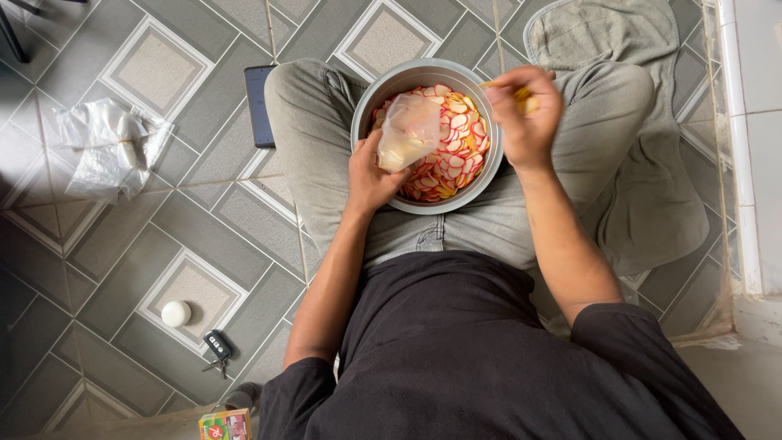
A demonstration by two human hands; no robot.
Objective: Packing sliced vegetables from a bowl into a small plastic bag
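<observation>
A small clear plastic bag (pixel 407 130), partly filled with pale crackers, is held tilted over a round grey metal bowl (pixel 383 96) resting in the lap, filled with thin pink-edged, white and yellow crackers (pixel 456 159)

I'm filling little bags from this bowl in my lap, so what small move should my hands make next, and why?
Probably bring the right hand across to the mouth of the small clear bag and drop in what it holds. That hand is closed on some yellowish chips at the rim of the metal bowl, while the left hand holds the partly filled bag over the red-edged chips.
</observation>
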